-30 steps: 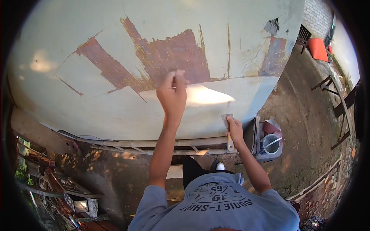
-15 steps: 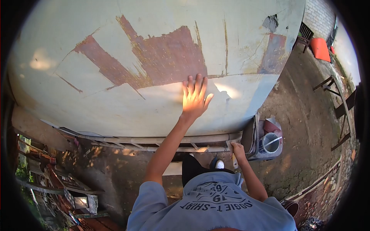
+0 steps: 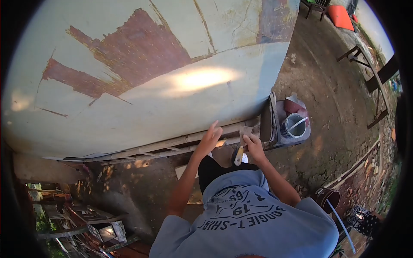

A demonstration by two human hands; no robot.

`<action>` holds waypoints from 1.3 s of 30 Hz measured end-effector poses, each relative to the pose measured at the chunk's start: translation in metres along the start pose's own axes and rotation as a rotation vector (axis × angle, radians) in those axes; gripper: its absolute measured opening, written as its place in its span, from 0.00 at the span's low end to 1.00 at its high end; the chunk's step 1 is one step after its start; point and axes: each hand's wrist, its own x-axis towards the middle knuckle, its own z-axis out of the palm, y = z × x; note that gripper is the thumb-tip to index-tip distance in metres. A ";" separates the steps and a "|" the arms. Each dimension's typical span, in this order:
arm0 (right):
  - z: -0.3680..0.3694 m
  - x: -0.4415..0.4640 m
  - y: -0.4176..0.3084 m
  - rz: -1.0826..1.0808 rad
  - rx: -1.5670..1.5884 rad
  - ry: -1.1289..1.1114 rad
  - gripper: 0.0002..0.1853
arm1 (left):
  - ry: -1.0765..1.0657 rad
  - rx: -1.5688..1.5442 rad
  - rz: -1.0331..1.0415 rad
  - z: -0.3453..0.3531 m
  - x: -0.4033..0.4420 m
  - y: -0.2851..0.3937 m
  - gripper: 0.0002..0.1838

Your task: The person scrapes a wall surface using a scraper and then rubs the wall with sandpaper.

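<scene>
My right hand (image 3: 254,146) is closed around a putty knife, with its flat blade (image 3: 245,130) pointing up toward the wall and its wooden handle (image 3: 239,153) hanging below. My left hand (image 3: 209,139) is off the wall, in front of my body and left of the putty knife, its index finger stretched out; it holds nothing that I can see. Ahead stands a pale painted wall (image 3: 142,122) with reddish-brown patches (image 3: 140,49) where the coating is gone. Sunlight falls in a bright spot on its lower part.
A bamboo ladder (image 3: 185,141) lies along the wall's foot. To the right, a bucket (image 3: 294,125) with a stick in it stands on a grey tray (image 3: 306,136). A brown pail (image 3: 328,198) is behind on the right. Scrap wood (image 3: 81,215) is piled at lower left.
My left hand has left the wall and come down toward my body. The putty knife in my right hand has risen toward my left hand. The view has shifted.
</scene>
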 end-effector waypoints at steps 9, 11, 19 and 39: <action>-0.024 0.008 -0.012 0.184 -0.153 -0.489 0.22 | -0.088 -0.088 -0.247 0.047 -0.055 -0.028 0.12; -0.063 0.005 -0.041 0.144 -0.233 -0.542 0.25 | 0.088 -0.032 -0.354 0.027 -0.070 -0.051 0.12; -0.333 0.062 -0.003 0.225 0.359 0.213 0.18 | 0.892 0.196 -0.772 -0.074 -0.215 -0.154 0.17; -0.578 0.416 0.119 0.482 -1.288 0.581 0.39 | 0.874 0.525 -1.617 -0.093 -0.457 -0.274 0.20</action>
